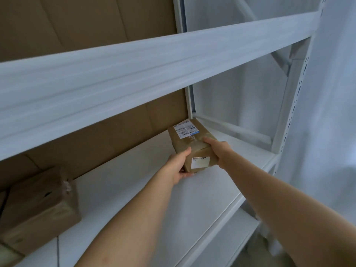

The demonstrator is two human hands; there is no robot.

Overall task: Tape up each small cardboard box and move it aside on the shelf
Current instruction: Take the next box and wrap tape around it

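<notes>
Holding the small cardboard box (189,145) from both sides, my two hands have it down on the white shelf board (123,191), far back toward the right rear corner by the white upright post (189,101). My left hand (178,166) has its thumb up on the near top edge and its fingers (185,174) curled under the lower left corner; my right hand (216,151) wraps the right side with its thumb lying over the taped top. A shipping label (185,129) sits on the far end of the top, and a white sticker (200,162) is on the near face.

To the left of the box the shelf board runs open and bare a good way — the next thing along is a larger cardboard box (38,207), well apart at the left edge of view, near the front lip. To the right, only a narrow strip of board separates my box from the side rail (231,130).

Brown cardboard sheeting (107,137) backs the shelf, and a broad white beam (134,74) crosses overhead. A pale wall lies beyond the frame at right.

Much is blurred — the label print is unreadable, the larger box is cut off at the frame edge, and I cannot tell whether my box's base rests fully flat, since my left fingers cover that corner.
</notes>
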